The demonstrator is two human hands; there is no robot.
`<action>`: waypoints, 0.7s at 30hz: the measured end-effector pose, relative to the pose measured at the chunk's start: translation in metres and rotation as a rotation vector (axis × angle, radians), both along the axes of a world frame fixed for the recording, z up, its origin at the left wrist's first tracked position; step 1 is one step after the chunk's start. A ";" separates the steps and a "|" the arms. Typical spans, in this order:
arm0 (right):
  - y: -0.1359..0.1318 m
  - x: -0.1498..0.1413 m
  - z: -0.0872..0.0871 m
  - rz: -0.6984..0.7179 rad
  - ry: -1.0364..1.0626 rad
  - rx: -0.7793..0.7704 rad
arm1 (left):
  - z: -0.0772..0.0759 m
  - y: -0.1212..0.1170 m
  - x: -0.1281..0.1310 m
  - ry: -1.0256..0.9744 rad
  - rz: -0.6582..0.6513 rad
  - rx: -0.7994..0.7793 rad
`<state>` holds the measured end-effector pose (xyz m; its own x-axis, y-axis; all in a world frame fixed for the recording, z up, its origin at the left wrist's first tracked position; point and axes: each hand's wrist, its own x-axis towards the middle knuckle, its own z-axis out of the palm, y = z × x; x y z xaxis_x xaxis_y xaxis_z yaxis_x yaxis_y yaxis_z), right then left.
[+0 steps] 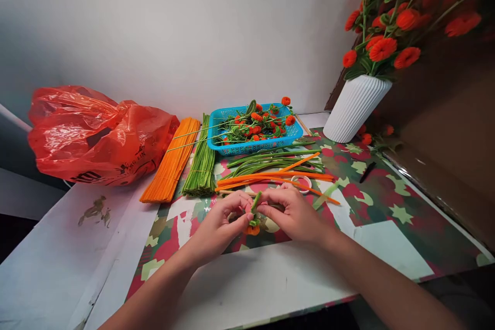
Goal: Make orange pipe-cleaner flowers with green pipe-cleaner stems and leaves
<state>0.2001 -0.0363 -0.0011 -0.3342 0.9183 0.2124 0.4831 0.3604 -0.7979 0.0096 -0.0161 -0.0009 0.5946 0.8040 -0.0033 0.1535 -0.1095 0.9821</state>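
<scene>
Between my two hands is a small pipe-cleaner flower (253, 230), its orange head hanging down and its fuzzy green stem pointing up. My left hand (226, 221) is closed, with thumb and fingertips pinching the green part just above the orange head. From the other side, my right hand (296, 214) pinches the same green part between thumb and forefinger. The fingers partly hide the green piece. Just beyond my hands lie loose orange pipe cleaners (247, 180) and green pipe cleaners (266, 163), along with a roll of tape (301, 184).
A blue basket (251, 149) of finished flowers stands at the back. Left of it lie a green bundle (200, 170), an orange bundle (172, 165) and a red plastic bag (104, 139). A white vase (356, 108) of red-orange flowers stands back right, near a dark pen-like object (367, 172).
</scene>
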 end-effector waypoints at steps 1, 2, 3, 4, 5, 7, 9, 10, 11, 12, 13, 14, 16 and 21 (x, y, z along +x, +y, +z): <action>-0.001 0.000 0.000 -0.003 -0.004 -0.001 | 0.000 0.000 0.000 -0.007 0.018 0.001; -0.001 0.000 0.001 -0.005 -0.009 0.000 | -0.001 0.000 0.000 -0.018 0.029 -0.007; -0.002 0.000 0.001 0.001 -0.011 0.000 | -0.002 0.000 0.001 -0.033 0.031 -0.028; -0.002 0.000 0.002 0.017 -0.005 -0.004 | -0.002 -0.001 0.001 -0.055 0.023 -0.064; -0.002 -0.001 0.002 0.042 0.015 -0.019 | -0.003 -0.001 0.001 -0.081 0.005 -0.113; -0.001 -0.001 0.003 0.111 0.110 -0.097 | -0.003 -0.001 0.002 -0.137 -0.038 -0.218; 0.000 -0.001 0.002 0.152 0.257 -0.237 | -0.003 -0.001 0.002 -0.167 -0.056 -0.280; 0.001 -0.002 0.001 0.157 0.334 -0.312 | -0.003 -0.002 0.002 -0.169 -0.060 -0.293; 0.002 -0.002 0.000 0.159 0.406 -0.374 | -0.002 -0.002 0.001 -0.164 -0.068 -0.302; 0.003 -0.002 0.000 0.162 0.466 -0.419 | -0.002 -0.003 0.000 -0.154 -0.079 -0.315; 0.004 -0.002 -0.001 0.170 0.513 -0.448 | -0.002 -0.003 -0.001 -0.140 -0.097 -0.334; 0.004 -0.002 -0.001 0.186 0.547 -0.465 | -0.002 -0.004 -0.002 -0.126 -0.118 -0.357; 0.005 -0.002 -0.001 0.212 0.584 -0.472 | -0.003 -0.004 -0.004 -0.105 -0.151 -0.402; 0.003 -0.002 0.001 0.218 0.572 -0.491 | -0.006 -0.004 -0.006 -0.099 -0.193 -0.482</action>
